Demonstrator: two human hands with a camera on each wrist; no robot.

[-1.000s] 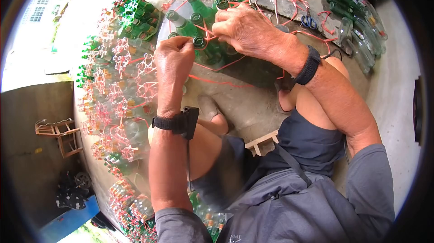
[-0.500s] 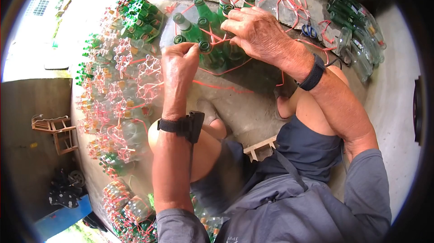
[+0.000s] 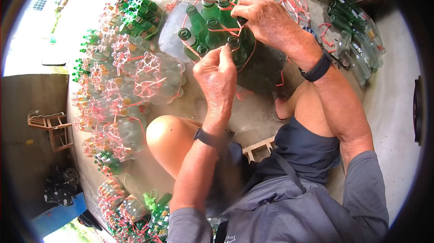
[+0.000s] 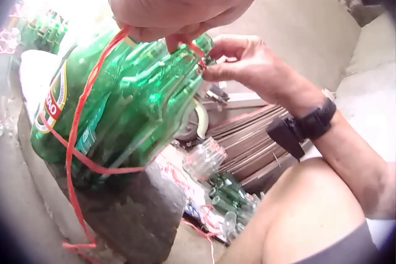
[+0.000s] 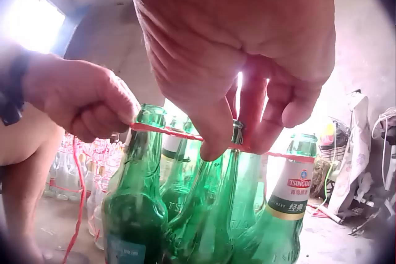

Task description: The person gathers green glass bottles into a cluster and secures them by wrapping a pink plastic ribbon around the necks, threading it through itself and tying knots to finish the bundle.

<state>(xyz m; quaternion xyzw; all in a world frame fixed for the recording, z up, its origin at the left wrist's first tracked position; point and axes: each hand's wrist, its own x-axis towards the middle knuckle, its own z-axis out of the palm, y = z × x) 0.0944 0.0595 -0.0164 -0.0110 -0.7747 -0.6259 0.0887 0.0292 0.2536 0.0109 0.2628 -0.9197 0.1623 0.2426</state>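
Green glass beer bottles (image 3: 197, 22) stand upright in a tight bundle in front of the person, with red plastic twine (image 4: 75, 128) around their bodies and necks. At the near side, the left hand (image 3: 216, 73) pinches the twine between thumb and fingers beside a bottle's mouth; a loose tail hangs below it. The right hand (image 3: 270, 19) reaches over the far right of the bundle. In the right wrist view, its thumb and fingers (image 5: 216, 131) pinch the twine at a bottle neck among the others. A red label shows on one bottle (image 5: 291, 196).
Rows of tied clear bottles (image 3: 156, 78) and green bottles (image 3: 138, 14) stand to the left. More bottles (image 3: 357, 30) lie at the right, near loose red twine (image 3: 294, 3) and scissors (image 3: 309, 30). A wooden stool (image 3: 260, 148) is between the legs.
The left hand has moved right, to the near bottle's mouth, and keeps its pinch on the twine. The right hand has shifted slightly right and up over the necks.
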